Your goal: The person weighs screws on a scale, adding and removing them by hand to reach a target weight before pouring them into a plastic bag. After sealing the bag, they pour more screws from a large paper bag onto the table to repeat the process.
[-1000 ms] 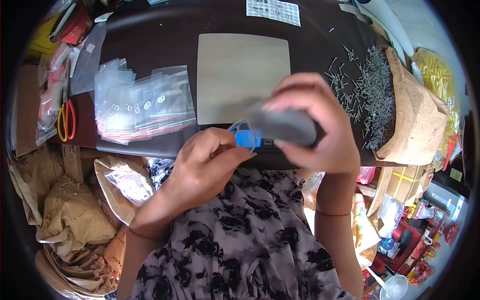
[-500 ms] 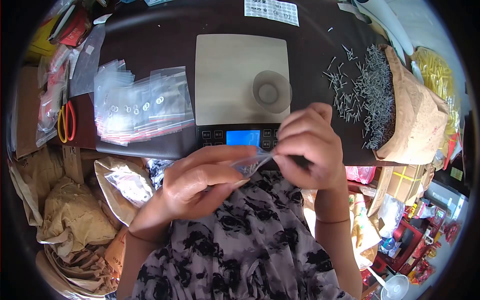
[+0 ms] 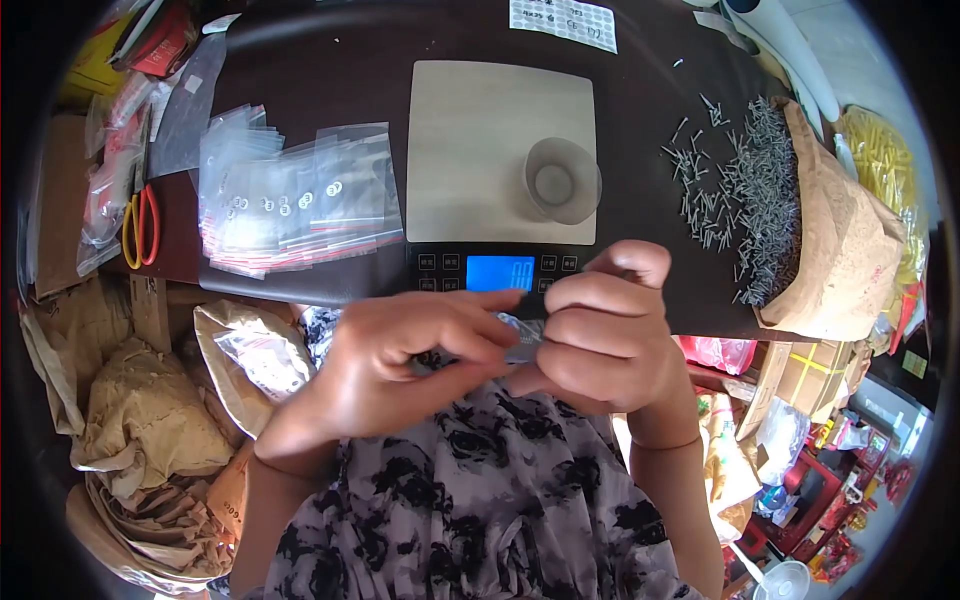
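Observation:
My left hand (image 3: 420, 355) and my right hand (image 3: 610, 335) meet just below the scale's display (image 3: 500, 273), both pinching a small clear plastic bag (image 3: 524, 338) between them. Fingers cover most of the bag, and its contents are hard to make out. Above them, the scale's beige plate (image 3: 480, 150) holds an empty-looking translucent cup (image 3: 560, 182) at its right side. To the left lies a fanned stack of clear zip bags (image 3: 300, 200) with round white labels and red edges. Small metal screws or nails (image 3: 765, 190) spill from a brown paper bag (image 3: 835, 230) on the right.
Scissors with orange and yellow handles (image 3: 141, 228) lie at the left. A sheet of round labels (image 3: 565, 22) is at the table's far edge. Paper bags (image 3: 150, 420) stand below left, and a yellow bundle (image 3: 880, 160) is at the far right.
My hands have closed in around the bag, with the right fingers curled lower over it. The display reading looks different. The whole view has shifted slightly.

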A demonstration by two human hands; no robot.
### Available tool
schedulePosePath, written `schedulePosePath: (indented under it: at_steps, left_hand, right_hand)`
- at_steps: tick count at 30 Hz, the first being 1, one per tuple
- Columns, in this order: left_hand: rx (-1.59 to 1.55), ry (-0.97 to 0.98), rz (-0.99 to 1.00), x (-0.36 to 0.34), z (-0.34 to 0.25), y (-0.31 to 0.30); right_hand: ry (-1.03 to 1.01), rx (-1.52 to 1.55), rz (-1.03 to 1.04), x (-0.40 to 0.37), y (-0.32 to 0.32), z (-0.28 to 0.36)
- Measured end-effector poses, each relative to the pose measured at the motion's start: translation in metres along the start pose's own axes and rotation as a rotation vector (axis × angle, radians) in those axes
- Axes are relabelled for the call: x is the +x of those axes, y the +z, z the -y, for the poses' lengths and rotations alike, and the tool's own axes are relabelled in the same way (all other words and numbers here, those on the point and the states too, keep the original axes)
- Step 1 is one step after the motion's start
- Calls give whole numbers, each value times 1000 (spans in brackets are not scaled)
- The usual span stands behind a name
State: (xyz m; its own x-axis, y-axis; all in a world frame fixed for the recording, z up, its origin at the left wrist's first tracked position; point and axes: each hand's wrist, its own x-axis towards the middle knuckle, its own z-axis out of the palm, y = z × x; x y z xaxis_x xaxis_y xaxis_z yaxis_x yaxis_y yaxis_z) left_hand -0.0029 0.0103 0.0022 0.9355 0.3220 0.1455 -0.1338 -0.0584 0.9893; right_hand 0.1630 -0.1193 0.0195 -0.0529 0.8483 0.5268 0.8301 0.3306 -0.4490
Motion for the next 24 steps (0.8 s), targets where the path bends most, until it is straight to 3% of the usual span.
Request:
schedulePosePath:
  at_steps: [6, 7, 11, 14, 17, 20, 22, 24]
  left_hand:
    - [-155, -46, -118, 0, 3, -20]
    - [-177, -26, -134, 2, 5, -23]
    - [-199, -71, -331, 20, 1, -29]
    - [-170, -21, -364, 42, 23, -40]
    - [28, -86, -448, 51, 42, -48]
    - [248, -15, -507, 45, 54, -57]
    - [331, 28, -583, 38, 53, -59]
    - [349, 21, -597, 29, 58, -66]
  right_hand:
    - [148, 95, -61, 2, -1, -11]
    - [145, 106, 2, -1, -4, -17]
    - [349, 105, -141, -15, -5, -47]
    - [544, 61, -375, -29, -16, -84]
    - [666, -331, -388, -62, -45, -139]
    - [792, -876, -220, -121, -85, -194]
    - [1031, -1204, -55, -138, -107, -202]
    - [1074, -1298, -17, -148, -115, -211]
